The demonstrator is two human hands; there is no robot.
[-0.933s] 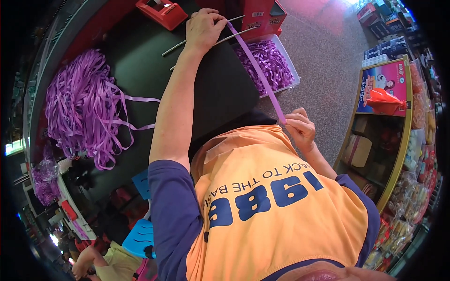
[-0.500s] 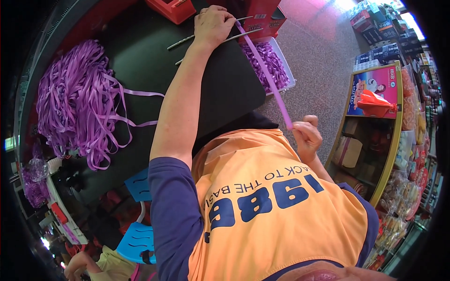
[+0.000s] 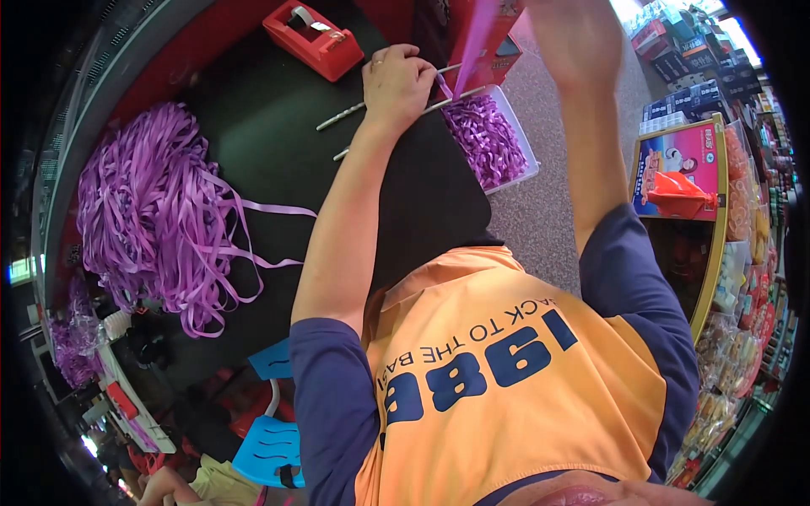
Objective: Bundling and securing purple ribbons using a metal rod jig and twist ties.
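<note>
My left hand (image 3: 398, 87) rests at the far edge of the black tabletop, its fingers bent and closed over two thin patterned rods (image 3: 456, 99) that stick out on both sides. A purple ribbon (image 3: 477, 46) is looped at the rods beside my fingertips and runs up, blurred, out of the top of the view. My right hand (image 3: 582, 38) is raised at the upper right and smeared by motion; its fingers and any grip on the ribbon cannot be made out. A big heap of long purple ribbons (image 3: 160, 223) lies left of my left arm.
Beyond the table edge, a white box (image 3: 516, 125) holds short purple ribbon pieces (image 3: 487, 143). A red tape dispenser (image 3: 314, 38) stands left of my left hand, a red carton (image 3: 504, 55) to its right. Blue chair (image 3: 268, 451) below; glass display case (image 3: 717, 169) at right.
My right hand has swung from beside my waist up to the far right, and the ribbon now points upward instead of toward me. My left hand stays at the rods; the whole view has shifted slightly.
</note>
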